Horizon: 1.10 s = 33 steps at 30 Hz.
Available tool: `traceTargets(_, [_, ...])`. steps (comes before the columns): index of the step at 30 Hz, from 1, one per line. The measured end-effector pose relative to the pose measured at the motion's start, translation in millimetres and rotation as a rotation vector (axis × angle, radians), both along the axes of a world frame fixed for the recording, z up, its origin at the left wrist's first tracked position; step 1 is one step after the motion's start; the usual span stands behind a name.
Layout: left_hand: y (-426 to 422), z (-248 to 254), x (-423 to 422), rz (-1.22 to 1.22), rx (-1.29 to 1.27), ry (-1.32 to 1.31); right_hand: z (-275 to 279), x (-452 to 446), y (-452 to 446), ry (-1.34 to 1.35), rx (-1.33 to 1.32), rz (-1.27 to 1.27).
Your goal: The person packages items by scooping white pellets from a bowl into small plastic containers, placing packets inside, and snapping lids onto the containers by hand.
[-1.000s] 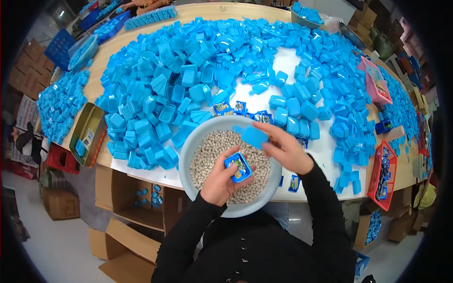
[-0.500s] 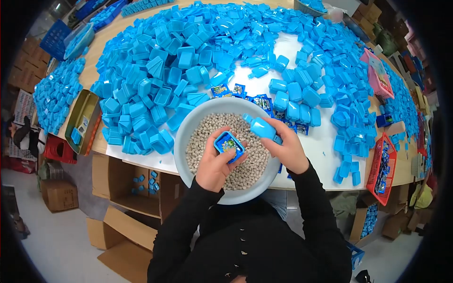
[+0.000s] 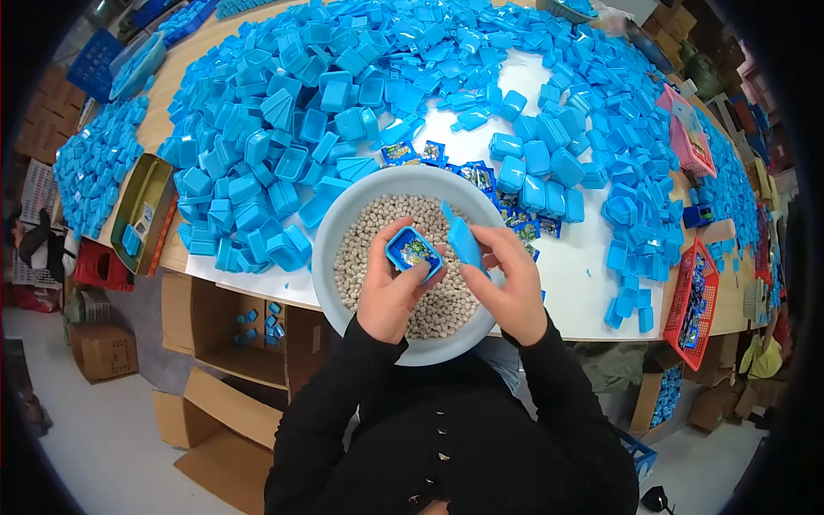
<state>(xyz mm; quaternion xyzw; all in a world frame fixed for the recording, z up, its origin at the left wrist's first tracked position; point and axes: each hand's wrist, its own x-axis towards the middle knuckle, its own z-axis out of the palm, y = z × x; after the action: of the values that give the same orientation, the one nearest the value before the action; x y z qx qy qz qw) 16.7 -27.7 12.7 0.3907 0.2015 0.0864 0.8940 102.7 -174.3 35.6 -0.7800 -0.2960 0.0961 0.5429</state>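
Over a pale grey basin (image 3: pixel 329 300) of small beige pellets (image 3: pixel 378 215), my left hand (image 3: pixel 388 287) grips a small blue box (image 3: pixel 414 255). Its top faces up, with a printed packet inside and my thumb resting on it. Just to the right, my right hand (image 3: pixel 511 279) holds a blue lid (image 3: pixel 464 243) by its edge, tilted and apart from the box. Printed blue packets (image 3: pixel 476 176) lie behind the basin, partly hidden by its rim.
Blue boxes (image 3: pixel 249 189) are heaped at the left and blue lids (image 3: pixel 429 51) at the back. Stacked blue pieces (image 3: pixel 536 159) lie right of the packets. A red basket (image 3: pixel 691 300) stands at the right edge, an olive tray (image 3: pixel 142 215) at the left.
The lid has turned from lying broadside to a steeper tilt, and my right hand has moved slightly left. The box has shifted a little left in my left hand. The whole view has shifted slightly.
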Motion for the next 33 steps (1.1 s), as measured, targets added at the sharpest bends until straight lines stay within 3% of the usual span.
traceTargets(8, [1.0,-0.4,-1.2,0.012,0.06,0.041,3.1,-9.0,5.6,0.17,-0.007,0.002])
traceTargets(13, [0.9,2.2,-1.5,0.003,0.092,0.018,-0.5,-20.9,16.9,-0.198,-0.058,-0.063])
traceTargets(18, [2.8,-0.6,0.0,0.088,-0.181,-0.132,-7.4,-34.3,42.3,-0.471,-0.097,-0.082])
traceTargets(27, [-2.6,-8.9,-3.0,0.081,0.369,-0.049,-19.1,-41.3,46.6,-0.463,-0.12,-0.121])
traceTargets(33, [2.0,-10.8,-4.0,0.077,0.487,-0.07,-18.3,-38.4,44.6,-0.471,-0.114,-0.094])
